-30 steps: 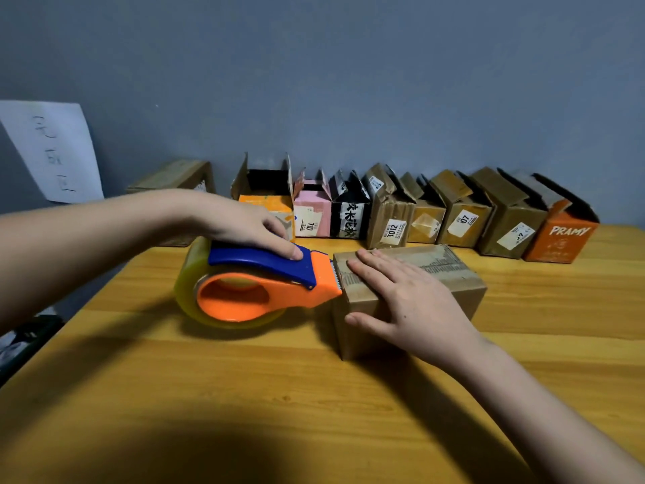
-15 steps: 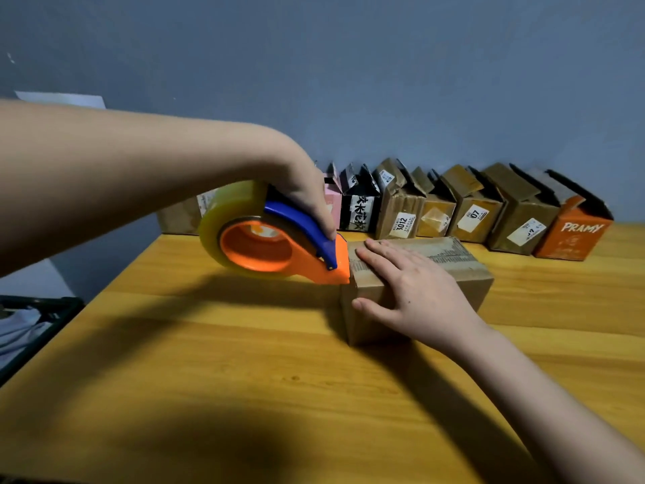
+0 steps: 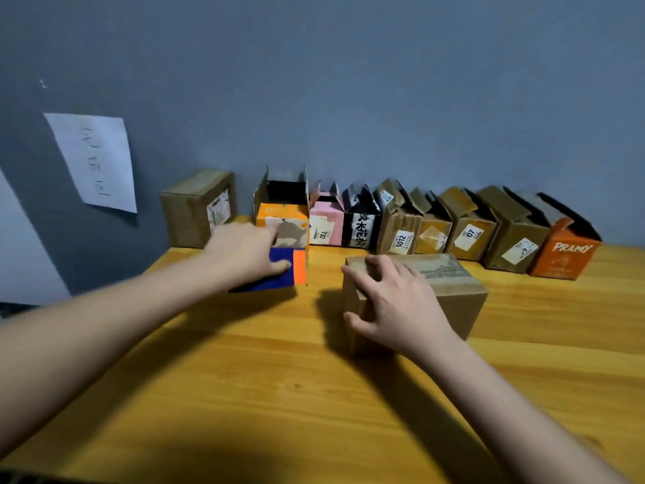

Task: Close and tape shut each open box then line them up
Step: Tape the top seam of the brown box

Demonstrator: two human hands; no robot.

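A closed brown cardboard box (image 3: 450, 291) with clear tape along its top lies on the wooden table (image 3: 265, 396). My right hand (image 3: 391, 302) rests on its near left corner, fingers curled over the top and side. My left hand (image 3: 244, 253) lies on the blue and orange tape dispenser (image 3: 279, 270), which stands on the table to the left of the box, in front of an open orange box (image 3: 282, 218). Along the wall runs a row of several open boxes, from a pink box (image 3: 326, 221) to an orange PRAMY box (image 3: 565, 249).
A closed brown box (image 3: 199, 207) stands at the far left against the grey wall. A white paper sheet (image 3: 94, 162) with writing hangs on the wall above the table's left edge. Bare wood lies in front of me.
My left hand has carried the tape dispenser away from the box's left end and set it down on the table further back and left. My right hand stays on the box.
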